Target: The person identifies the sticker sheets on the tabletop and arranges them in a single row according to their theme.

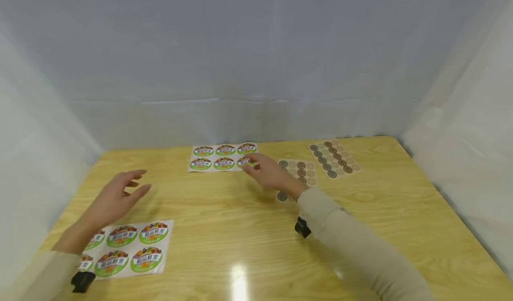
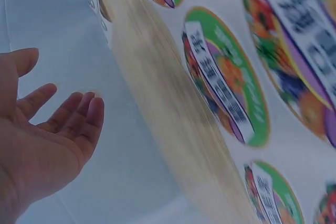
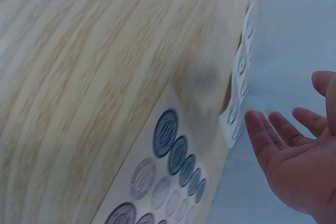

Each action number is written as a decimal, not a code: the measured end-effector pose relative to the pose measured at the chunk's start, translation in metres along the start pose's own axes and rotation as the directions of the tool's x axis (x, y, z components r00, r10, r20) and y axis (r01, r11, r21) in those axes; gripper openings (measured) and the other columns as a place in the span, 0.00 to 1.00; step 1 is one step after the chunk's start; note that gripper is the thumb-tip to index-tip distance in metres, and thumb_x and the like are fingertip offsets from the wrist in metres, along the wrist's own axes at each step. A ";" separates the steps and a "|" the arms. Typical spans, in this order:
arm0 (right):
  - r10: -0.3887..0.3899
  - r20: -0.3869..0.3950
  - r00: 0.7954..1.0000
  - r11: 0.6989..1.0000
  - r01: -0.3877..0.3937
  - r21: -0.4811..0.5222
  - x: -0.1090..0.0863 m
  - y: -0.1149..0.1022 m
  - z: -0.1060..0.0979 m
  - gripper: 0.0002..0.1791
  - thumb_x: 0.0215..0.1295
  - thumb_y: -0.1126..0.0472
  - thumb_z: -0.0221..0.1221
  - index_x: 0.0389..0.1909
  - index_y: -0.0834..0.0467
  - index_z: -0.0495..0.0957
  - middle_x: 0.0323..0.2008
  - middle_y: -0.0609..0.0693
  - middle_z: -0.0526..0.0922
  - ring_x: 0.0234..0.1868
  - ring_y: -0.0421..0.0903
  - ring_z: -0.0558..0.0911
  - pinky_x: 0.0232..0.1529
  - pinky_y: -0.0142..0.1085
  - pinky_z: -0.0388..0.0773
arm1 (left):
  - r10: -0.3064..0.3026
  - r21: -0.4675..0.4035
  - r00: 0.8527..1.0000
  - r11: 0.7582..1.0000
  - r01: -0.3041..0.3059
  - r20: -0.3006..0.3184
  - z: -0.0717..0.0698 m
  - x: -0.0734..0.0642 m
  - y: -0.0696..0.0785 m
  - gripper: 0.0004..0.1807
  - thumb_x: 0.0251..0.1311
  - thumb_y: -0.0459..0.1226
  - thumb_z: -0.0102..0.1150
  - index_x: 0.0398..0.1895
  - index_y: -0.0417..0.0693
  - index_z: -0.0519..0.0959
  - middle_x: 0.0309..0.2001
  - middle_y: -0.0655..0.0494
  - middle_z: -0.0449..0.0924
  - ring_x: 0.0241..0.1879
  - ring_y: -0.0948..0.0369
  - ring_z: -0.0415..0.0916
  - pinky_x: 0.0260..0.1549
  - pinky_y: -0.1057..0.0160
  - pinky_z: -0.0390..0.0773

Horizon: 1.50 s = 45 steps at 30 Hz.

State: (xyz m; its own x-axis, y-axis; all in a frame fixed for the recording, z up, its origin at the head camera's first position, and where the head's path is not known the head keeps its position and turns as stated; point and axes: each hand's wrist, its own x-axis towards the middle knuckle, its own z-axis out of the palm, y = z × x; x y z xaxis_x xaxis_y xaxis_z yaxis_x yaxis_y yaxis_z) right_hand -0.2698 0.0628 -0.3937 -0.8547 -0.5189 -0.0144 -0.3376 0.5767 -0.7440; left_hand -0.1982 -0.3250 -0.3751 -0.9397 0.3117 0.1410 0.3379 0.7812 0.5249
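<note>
At the back of the table lies a white sheet of round fruit-label stickers (image 1: 212,158). My right hand (image 1: 266,172) hovers at that sheet's right end with loosely bent fingers; whether it touches the sheet cannot be told. In the right wrist view the right hand (image 3: 299,150) holds nothing. A second fruit-label sticker sheet (image 1: 132,248) lies at the front left, partly covered by my left forearm. My left hand (image 1: 116,196) is raised beyond this sheet, fingers relaxed; the left wrist view shows the left hand (image 2: 52,124) with nothing in it.
Two sheets of small round coin-like stickers lie on the right: one sticker sheet (image 1: 310,174) partly behind my right wrist, another sticker sheet (image 1: 334,159) farther back. The wooden table (image 1: 224,229) is bounded by a pale curtain (image 1: 256,69) behind and at both sides.
</note>
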 end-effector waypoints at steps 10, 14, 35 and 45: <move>0.162 -0.211 0.964 0.974 -0.123 0.188 0.003 0.031 -0.014 0.30 0.74 0.51 0.50 0.71 0.59 0.58 0.64 0.59 0.66 0.61 0.55 0.70 0.55 0.48 0.71 | -0.019 -0.137 0.997 0.990 0.029 0.074 0.030 0.059 0.012 0.34 0.72 0.46 0.47 0.70 0.31 0.55 0.62 0.28 0.60 0.58 0.34 0.62 0.51 0.39 0.67; 0.202 -0.230 0.952 0.959 -0.144 0.245 0.009 0.038 -0.012 0.31 0.73 0.51 0.51 0.71 0.59 0.58 0.65 0.60 0.65 0.62 0.55 0.69 0.57 0.48 0.69 | -0.062 -0.178 0.994 0.981 0.078 0.092 0.041 0.077 0.011 0.34 0.72 0.46 0.47 0.70 0.30 0.54 0.61 0.27 0.61 0.59 0.34 0.62 0.54 0.39 0.65; 0.403 -0.316 0.859 0.905 -0.322 0.278 0.061 0.058 0.015 0.37 0.66 0.48 0.58 0.71 0.57 0.58 0.62 0.53 0.70 0.62 0.52 0.70 0.61 0.45 0.64 | -0.241 -0.190 0.968 0.950 0.249 0.065 0.083 0.146 -0.017 0.37 0.65 0.43 0.58 0.66 0.24 0.58 0.54 0.27 0.68 0.55 0.38 0.66 0.55 0.45 0.65; 0.323 -0.415 0.851 0.926 -0.374 -0.045 0.076 0.055 0.016 0.42 0.60 0.40 0.61 0.69 0.59 0.63 0.64 0.57 0.66 0.62 0.56 0.67 0.61 0.45 0.64 | -0.265 -0.138 0.960 0.951 0.276 0.092 0.083 0.162 -0.010 0.41 0.65 0.51 0.55 0.70 0.31 0.55 0.55 0.31 0.68 0.53 0.41 0.67 0.54 0.44 0.65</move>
State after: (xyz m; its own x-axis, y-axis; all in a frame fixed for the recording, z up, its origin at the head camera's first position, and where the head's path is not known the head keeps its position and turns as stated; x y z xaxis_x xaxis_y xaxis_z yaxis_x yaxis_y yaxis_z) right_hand -0.3470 0.0452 -0.4468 -0.9997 0.0065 0.0245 -0.0111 0.7566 -0.6538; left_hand -0.3495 -0.2374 -0.4267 -0.9865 0.1420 -0.0815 0.0546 0.7543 0.6543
